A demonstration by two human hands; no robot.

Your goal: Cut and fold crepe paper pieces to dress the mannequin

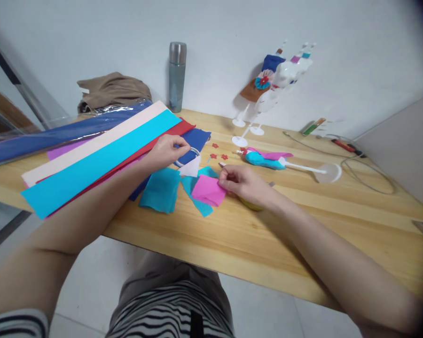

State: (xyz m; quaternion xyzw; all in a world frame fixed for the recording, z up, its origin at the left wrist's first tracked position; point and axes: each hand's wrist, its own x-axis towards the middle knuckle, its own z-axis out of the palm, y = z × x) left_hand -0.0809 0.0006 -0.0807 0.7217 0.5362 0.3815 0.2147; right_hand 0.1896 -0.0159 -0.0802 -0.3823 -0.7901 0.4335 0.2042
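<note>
My left hand [171, 151] is closed, its thumb and fingers pinching a white ring [197, 151], perhaps a tape roll; part of it is hidden. A pale pink scrap [191, 167] lies just below that ring. My right hand [245, 184] pinches the edge of a pink crepe paper piece [207, 191]. Under the pink piece is a teal strip [204, 209]; left of it lies a folded teal piece [158, 190]. A yellowish round thing [250, 205] is partly covered by my right wrist. Small red flower shapes [214, 156] lie beyond my hands.
Long paper strips [102, 159] cover the left side, beside a plastic-wrapped blue roll [70, 129]. A thermos [177, 77] and brown cloth [114, 89] stand behind. White dress-form stands [268, 101] rise at back right; a dressed one [268, 159] lies down. A cable [356, 178] loops rightward.
</note>
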